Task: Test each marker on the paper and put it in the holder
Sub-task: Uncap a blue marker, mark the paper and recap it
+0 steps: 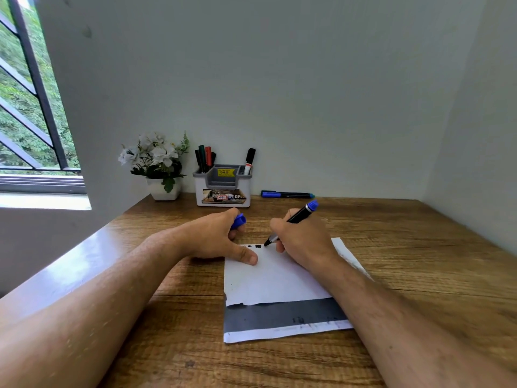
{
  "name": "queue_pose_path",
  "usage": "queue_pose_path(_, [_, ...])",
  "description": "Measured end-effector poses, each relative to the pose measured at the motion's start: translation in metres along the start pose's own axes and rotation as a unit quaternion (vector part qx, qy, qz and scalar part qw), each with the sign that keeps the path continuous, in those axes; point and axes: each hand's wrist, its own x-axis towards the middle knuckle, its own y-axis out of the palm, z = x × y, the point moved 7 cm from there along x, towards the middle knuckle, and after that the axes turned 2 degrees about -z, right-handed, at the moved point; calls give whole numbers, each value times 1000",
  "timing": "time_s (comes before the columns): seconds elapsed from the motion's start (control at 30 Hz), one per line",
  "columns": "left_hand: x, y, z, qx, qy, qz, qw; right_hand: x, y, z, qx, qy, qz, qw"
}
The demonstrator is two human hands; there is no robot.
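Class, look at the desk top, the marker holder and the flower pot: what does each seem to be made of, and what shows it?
Desk top: wood or wood-look laminate, with brown grain lines and a soft sheen near the window.
Marker holder: likely plastic, moulded white and grey, smooth.
Flower pot: white and smooth, ceramic or plastic; cannot tell which.

my right hand is pressing the marker tip to the paper beside dark marks, while my left hand is gripping its blue cap, thumb resting on the paper.
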Motion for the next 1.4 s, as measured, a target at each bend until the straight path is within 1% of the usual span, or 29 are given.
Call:
queue_pose_path(0.33, [-1, -1, 0, -15, 13, -1, 1000, -2, -4, -1, 18, 13, -15, 1000])
queue_pose_path(0.9, [0, 0, 0, -23, 12, -1, 1000, 0, -2, -3, 3, 14, -13, 1000])
queue_pose_path(1.4, [1, 0, 0, -29, 15, 0, 999, 1, -5, -5, 10, 21, -33, 999])
